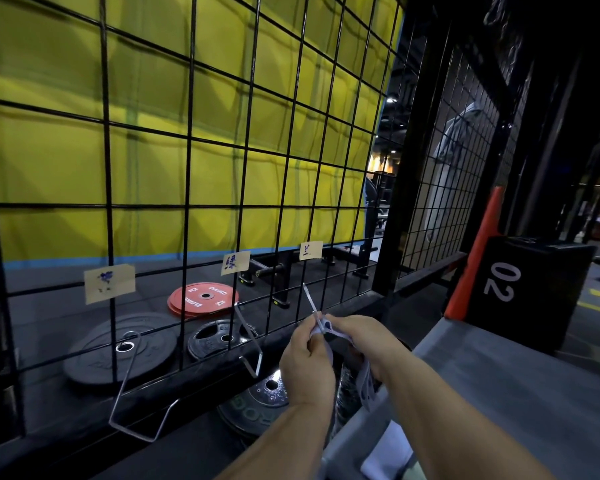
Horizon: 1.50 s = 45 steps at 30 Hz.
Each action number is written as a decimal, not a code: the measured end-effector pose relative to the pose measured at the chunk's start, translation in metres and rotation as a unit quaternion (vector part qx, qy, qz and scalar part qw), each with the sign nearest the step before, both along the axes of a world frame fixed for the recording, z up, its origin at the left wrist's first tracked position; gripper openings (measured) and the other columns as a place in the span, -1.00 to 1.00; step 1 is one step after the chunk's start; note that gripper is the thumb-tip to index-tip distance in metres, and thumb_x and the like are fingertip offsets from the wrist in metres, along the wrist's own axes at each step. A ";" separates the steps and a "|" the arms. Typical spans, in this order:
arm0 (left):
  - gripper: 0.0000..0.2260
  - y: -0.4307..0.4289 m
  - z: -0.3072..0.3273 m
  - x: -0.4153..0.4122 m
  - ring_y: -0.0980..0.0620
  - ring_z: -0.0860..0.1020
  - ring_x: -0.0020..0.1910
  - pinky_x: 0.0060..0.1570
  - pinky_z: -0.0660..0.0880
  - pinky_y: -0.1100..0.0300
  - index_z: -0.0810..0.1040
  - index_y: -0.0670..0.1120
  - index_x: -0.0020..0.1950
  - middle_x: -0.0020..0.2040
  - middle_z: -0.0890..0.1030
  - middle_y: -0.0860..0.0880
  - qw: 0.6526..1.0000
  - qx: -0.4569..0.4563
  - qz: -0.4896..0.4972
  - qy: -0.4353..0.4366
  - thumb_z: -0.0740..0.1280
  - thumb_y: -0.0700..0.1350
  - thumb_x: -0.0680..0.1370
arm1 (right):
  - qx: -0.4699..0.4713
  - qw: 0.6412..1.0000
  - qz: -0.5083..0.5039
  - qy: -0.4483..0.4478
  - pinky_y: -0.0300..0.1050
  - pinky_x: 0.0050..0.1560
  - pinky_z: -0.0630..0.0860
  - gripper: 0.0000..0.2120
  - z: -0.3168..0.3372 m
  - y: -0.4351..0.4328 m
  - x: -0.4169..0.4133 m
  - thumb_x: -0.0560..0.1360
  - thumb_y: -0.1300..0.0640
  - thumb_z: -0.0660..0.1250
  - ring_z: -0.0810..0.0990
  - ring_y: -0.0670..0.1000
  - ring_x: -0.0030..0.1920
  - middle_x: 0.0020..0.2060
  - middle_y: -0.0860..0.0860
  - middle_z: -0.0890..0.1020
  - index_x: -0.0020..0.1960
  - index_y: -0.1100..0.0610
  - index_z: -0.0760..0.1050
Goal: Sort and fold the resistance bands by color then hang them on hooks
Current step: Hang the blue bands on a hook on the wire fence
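My left hand (307,362) and my right hand (359,337) both pinch a pale lilac resistance band (328,329) at the lower middle. The band's upper fold sits right at the tip of the right-hand metal hook (310,301), under the right paper label (311,250). A loose length of the band (365,382) hangs below my right hand. Two other wire hooks hang on the black grid: a left hook (132,386) under the left label (109,283), and a middle hook (250,344) under the middle label (235,262). Both carry nothing.
The black wire grid (187,206) stands in front of a yellow padded wall. Behind it lie a red weight plate (203,299) and black plates (118,351). A grey bench surface (499,382) lies at right, with a black box marked 02 (520,289) and white fabric (385,455).
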<state>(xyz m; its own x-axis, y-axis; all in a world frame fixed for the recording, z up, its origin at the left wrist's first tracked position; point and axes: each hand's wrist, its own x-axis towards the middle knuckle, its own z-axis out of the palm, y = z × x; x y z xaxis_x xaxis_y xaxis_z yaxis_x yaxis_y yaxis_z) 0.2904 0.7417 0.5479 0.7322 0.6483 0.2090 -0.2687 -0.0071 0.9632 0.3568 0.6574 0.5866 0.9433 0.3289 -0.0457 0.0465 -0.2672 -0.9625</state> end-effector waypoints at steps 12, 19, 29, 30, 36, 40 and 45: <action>-0.74 0.005 0.001 -0.004 0.09 0.53 -0.02 -0.02 0.38 0.26 0.64 0.08 0.13 -0.05 0.60 0.17 1.000 -0.009 0.013 0.019 0.28 -0.20 0.56 | 0.004 0.999 0.025 0.022 -0.04 -0.06 0.52 -0.72 -0.015 -0.012 -0.003 0.54 -0.12 0.31 0.60 0.06 -0.13 -0.16 0.08 0.65 -0.08 0.11 0.56; -0.74 0.003 -0.002 -0.005 0.18 0.49 0.01 -0.02 0.33 0.37 0.59 -0.02 0.25 0.05 0.60 0.12 0.996 0.088 0.029 -0.004 0.28 -0.17 0.59 | 0.076 0.996 0.049 0.027 -0.01 0.01 0.55 -0.65 -0.001 0.003 -0.009 0.59 -0.12 0.23 0.66 0.04 -0.18 -0.23 0.05 0.69 -0.13 0.09 0.64; -0.71 0.008 -0.014 0.001 0.19 0.52 0.02 -0.11 0.25 0.68 0.56 -0.06 0.29 0.09 0.62 0.05 0.987 0.155 0.032 -0.023 0.33 -0.19 0.57 | 0.042 0.999 0.000 0.002 0.14 0.16 0.52 -0.55 0.002 0.011 -0.002 0.37 -0.21 0.39 0.64 0.15 -0.06 -0.08 0.18 0.68 -0.06 0.18 0.62; -0.71 0.008 -0.014 0.001 0.19 0.53 0.03 -0.11 0.25 0.68 0.56 -0.06 0.29 0.09 0.61 0.05 0.988 0.153 0.029 -0.022 0.32 -0.18 0.57 | 0.034 0.999 -0.001 -0.006 0.11 0.13 0.52 -0.59 0.002 0.011 -0.002 0.40 -0.19 0.37 0.63 0.14 -0.07 -0.10 0.18 0.67 -0.08 0.18 0.62; -0.73 0.007 -0.013 0.002 0.22 0.47 0.02 -0.11 0.23 0.68 0.55 -0.08 0.30 0.13 0.63 -0.01 0.987 0.157 0.036 -0.023 0.28 -0.16 0.60 | 0.055 0.998 -0.017 -0.013 0.18 0.18 0.50 -0.77 0.000 0.013 0.002 0.42 -0.04 0.41 0.62 0.16 -0.03 -0.10 0.16 0.68 -0.11 0.13 0.64; -0.76 0.005 -0.011 0.002 0.21 0.48 -0.02 -0.13 0.26 0.66 0.59 -0.07 0.25 0.06 0.62 0.05 0.989 0.132 0.054 -0.027 0.28 -0.14 0.60 | 0.056 0.998 -0.011 -0.008 0.08 -0.03 0.47 -0.82 -0.002 0.015 0.004 0.46 -0.03 0.40 0.55 0.06 -0.15 -0.22 0.08 0.61 -0.19 0.08 0.60; -0.80 0.003 -0.002 0.004 0.07 0.56 -0.07 -0.18 0.34 0.37 0.61 0.00 0.15 -0.12 0.55 0.15 0.996 0.068 0.063 0.014 0.25 -0.02 0.61 | 0.045 0.999 -0.005 0.022 0.05 0.01 0.51 -0.73 -0.002 0.014 0.002 0.52 -0.04 0.35 0.61 0.13 -0.10 -0.12 0.15 0.65 -0.02 0.18 0.59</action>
